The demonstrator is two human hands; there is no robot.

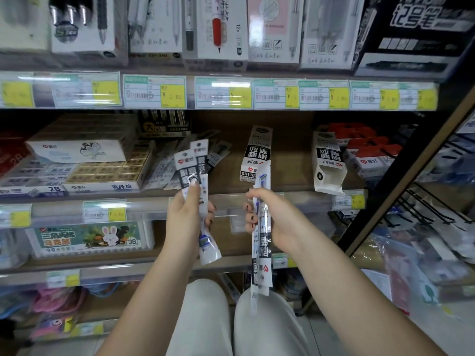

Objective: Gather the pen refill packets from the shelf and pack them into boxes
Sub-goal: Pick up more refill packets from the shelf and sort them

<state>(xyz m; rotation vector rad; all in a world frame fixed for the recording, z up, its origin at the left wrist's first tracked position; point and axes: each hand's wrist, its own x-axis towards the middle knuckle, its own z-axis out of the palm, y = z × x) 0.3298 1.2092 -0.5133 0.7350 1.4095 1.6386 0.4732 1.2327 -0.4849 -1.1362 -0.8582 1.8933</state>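
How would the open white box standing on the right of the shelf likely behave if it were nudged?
The open white box looks like thin card standing tall on a narrow end and already leaning, so it would probably tip easily. Its open flap suggests it is light and crushable.

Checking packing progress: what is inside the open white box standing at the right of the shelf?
The open white box faces its open flap toward the camera, showing only pale inner cardboard. No refill packets are visible inside; its walls hide its depth.
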